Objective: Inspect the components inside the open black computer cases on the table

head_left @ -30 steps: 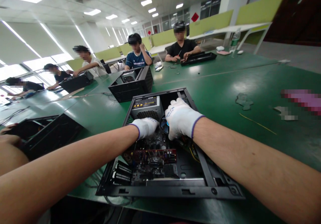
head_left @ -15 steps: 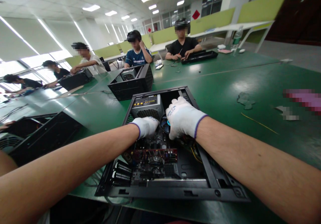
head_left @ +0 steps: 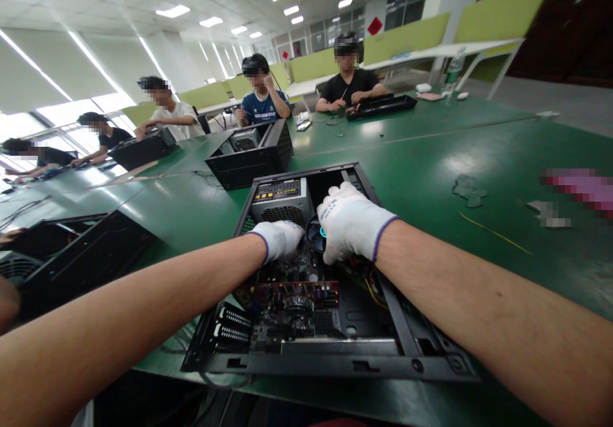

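An open black computer case lies flat in front of me with its inside facing up. White gloves with purple cuffs cover both hands, which are inside it. My right hand is closed over the right side of a round black CPU cooler fan with a blue-ringed hub. At the fan's left edge, my left hand has its fingers curled down, their tips hidden; what they hold cannot be seen. Behind them is a grey power supply. Nearer me, a red expansion card sits across the dark motherboard.
Another case stands close on the left, with part of a person's hand beside it. A further case is behind mine. Several people work around the green table. A yellow cable tie lies on the right.
My hands stay almost where they were around the fan. Across the table, the person in blue has raised a hand beside the case; the view has shifted slightly.
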The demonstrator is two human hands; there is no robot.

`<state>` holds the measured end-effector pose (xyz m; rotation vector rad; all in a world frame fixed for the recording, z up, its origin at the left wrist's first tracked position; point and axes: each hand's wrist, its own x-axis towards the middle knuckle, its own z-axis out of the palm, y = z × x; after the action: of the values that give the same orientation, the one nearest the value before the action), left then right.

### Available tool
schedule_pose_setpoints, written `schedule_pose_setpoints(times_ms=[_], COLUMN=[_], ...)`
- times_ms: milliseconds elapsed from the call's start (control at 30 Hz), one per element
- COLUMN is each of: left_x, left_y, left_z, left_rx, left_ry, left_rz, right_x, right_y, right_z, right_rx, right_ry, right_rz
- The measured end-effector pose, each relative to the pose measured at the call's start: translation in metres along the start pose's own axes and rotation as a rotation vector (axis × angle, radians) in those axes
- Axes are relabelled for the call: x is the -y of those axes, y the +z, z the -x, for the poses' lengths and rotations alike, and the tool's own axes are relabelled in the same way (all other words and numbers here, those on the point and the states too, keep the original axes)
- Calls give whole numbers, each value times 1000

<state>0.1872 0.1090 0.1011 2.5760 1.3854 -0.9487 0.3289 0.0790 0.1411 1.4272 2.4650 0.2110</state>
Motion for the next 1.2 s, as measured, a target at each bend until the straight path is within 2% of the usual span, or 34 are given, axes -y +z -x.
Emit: schedule_pose_setpoints(times_ms=[533, 900, 1067, 1200], left_x=[0, 4, 5, 5], left_y=[0, 4, 3, 0], left_z=[1, -1, 0, 3], left_rx=[8, -30, -49, -54], left_ry=[-15, -6, -12, -30], left_rz=[-11, 27, 25, 22], right_x=[1, 0, -1, 0], right_y=[-4, -1, 5, 3], right_z=[3, 2, -1, -1], right_rx=[39, -3, -84, -75], right_ry=[6, -5, 9, 25], right_rz=[64, 2, -160, -186])
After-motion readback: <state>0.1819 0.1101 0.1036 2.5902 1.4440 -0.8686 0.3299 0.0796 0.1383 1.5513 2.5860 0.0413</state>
